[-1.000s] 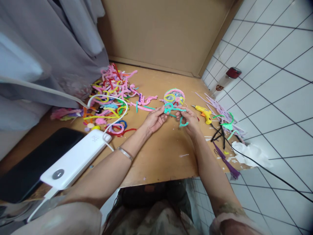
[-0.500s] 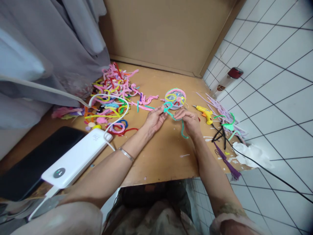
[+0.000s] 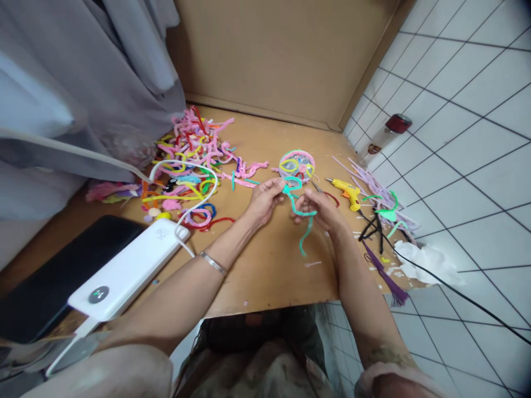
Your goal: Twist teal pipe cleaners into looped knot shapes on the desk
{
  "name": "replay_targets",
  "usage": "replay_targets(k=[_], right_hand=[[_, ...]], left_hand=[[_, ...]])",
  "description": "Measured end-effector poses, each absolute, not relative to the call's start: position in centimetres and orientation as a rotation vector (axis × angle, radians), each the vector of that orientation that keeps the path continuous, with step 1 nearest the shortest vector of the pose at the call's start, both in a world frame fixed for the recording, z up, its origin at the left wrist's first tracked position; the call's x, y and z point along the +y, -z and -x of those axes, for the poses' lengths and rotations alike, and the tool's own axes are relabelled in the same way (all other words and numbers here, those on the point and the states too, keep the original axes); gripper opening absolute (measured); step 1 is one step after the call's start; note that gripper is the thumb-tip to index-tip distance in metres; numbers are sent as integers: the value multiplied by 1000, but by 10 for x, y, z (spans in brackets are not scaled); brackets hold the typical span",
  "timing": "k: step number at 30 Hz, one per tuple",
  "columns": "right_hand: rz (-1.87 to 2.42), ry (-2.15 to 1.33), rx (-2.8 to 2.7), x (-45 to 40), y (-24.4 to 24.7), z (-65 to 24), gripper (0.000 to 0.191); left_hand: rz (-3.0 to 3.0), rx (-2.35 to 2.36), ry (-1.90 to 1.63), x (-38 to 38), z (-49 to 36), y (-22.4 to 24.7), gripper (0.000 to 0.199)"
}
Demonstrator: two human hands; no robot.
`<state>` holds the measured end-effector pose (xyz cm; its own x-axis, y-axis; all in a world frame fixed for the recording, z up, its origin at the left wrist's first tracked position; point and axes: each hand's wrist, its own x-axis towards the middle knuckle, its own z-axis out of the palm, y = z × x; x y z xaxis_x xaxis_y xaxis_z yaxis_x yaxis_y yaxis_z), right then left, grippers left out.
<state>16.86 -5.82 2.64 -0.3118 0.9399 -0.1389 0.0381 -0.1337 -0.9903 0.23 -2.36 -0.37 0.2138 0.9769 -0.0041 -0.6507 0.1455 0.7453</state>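
My left hand pinches a turquoise pipe cleaner between thumb and fingertips, just under a loop bent into it. From there the stem runs down and to the right, across the curled fingers of my right hand, which holds it loosely with the thumb raised apart. A loose tail hangs below the right hand, over the table. Just beyond the loop sits a round piece with a pink rim and yellow, red and pink pipe-cleaner shapes.
A heap of colourful pipe cleaners lies left. Nearer are a white power bank with cables and a black slab. On the right lie a yellow glue gun, lilac pipe cleaners, a purple tassel and crumpled tissue.
My right hand has turned and its fingers have shifted lower on the pipe cleaner. The tail now hangs lower and farther left. The loop, still in my left hand, has tilted to the right.
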Motion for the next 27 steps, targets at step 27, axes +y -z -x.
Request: replay_targets(k=[27], right_hand=[[1121, -1615, -1303, -59, -28, -156, 39]], left_hand=[[-551, 479, -1247, -29, -10, 4, 14]])
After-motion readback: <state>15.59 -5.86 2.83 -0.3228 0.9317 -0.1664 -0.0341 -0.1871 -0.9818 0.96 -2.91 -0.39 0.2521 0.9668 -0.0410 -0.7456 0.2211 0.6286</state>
